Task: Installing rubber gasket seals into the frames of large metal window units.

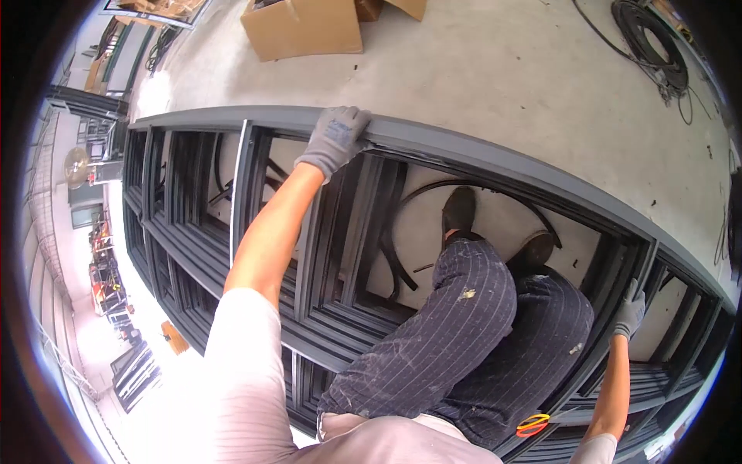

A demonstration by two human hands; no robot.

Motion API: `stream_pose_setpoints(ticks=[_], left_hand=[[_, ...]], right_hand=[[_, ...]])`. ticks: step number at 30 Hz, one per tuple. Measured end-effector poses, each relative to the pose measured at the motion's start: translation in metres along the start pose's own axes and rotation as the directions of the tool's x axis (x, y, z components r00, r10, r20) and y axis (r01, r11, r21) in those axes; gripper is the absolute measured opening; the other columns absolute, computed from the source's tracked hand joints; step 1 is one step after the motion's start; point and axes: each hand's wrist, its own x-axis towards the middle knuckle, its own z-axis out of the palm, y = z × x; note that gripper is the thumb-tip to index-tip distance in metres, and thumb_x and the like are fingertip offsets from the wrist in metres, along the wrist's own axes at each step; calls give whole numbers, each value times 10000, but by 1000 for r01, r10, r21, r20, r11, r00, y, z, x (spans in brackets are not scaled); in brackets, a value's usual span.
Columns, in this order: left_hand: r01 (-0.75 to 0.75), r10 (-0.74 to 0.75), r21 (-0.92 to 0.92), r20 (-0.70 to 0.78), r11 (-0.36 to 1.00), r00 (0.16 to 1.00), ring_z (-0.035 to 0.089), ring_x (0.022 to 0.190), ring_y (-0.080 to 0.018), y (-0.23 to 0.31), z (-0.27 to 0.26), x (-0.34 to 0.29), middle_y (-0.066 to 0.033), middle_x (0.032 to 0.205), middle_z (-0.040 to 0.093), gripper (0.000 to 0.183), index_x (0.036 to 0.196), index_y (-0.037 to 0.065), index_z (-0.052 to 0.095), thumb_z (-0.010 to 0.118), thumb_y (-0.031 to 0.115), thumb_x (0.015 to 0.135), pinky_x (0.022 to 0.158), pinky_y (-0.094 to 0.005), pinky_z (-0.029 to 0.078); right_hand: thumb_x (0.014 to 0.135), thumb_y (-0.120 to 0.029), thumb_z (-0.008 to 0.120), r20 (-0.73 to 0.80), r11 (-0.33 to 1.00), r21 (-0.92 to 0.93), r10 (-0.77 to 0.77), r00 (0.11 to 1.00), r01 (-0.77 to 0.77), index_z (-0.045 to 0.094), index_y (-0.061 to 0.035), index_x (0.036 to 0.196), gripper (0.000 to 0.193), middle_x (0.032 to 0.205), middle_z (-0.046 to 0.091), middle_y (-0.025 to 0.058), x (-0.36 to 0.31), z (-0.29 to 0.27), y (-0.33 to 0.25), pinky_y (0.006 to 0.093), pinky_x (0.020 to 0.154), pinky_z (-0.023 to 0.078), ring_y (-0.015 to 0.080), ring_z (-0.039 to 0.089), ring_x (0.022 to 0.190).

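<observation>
A stack of dark grey metal frames (479,155), divided by crossbars, lies across the view around my legs. My left hand (338,141), in a grey work glove, is closed over the far rail of the top frame. Over on the right, my right hand (630,313), gloved alike, grips a crossbar of the same stack, with its fingers partly hidden behind the bar. Both arms are spread wide. Through one opening of the frames, my shoes (459,209) show on the floor. An orange and yellow looped handle (532,424) sits near my right hip.
An open cardboard box (303,32) stands on the concrete floor beyond the frames. A coil of black hose or cable (653,42) lies at the far right. Black strips (396,259) curve on the floor inside the frame opening. A pedestal fan (77,166) stands at left.
</observation>
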Motion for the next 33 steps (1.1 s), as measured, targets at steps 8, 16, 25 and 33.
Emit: stream_pose_setpoints(ticks=[8, 16, 25, 33], left_hand=[[49, -49, 4, 133, 999, 990, 582, 977, -334, 33, -1, 14, -141, 967, 616, 522, 1072, 68, 588, 815, 275, 650, 872, -430, 448], [-105, 125, -143, 140, 984, 982, 589, 946, -370, 92, 6, 48, -167, 982, 620, 444, 1086, 58, 591, 744, 204, 696, 866, -455, 463], [-235, 282, -258, 164, 937, 945, 619, 935, -371, 266, 19, 124, -174, 1032, 607, 468, 1125, 55, 530, 740, 252, 756, 806, -442, 507], [-262, 328, -266, 241, 927, 913, 634, 945, -376, 403, 9, 185, -180, 1041, 637, 433, 1074, 62, 543, 725, 337, 792, 788, -446, 524]], right_hand=[[922, -624, 454, 12, 989, -135, 60, 998, -58, 564, 94, 1227, 787, 1184, 604, 300, -6, 0, -23, 437, 951, 441, 419, 569, 1130], [924, -554, 502, -3, 996, -85, 13, 1000, -13, 673, -15, 941, 565, 897, 669, 226, -14, -8, -47, 482, 753, 490, 405, 641, 887], [903, -595, 508, -26, 994, -88, 59, 998, -61, 604, 54, 1125, 693, 1055, 637, 266, -21, 2, -37, 461, 861, 491, 408, 618, 994], [898, -590, 525, -11, 999, -48, 25, 1000, -26, 609, 23, 990, 625, 955, 640, 246, -18, -1, -47, 468, 790, 502, 395, 631, 912]])
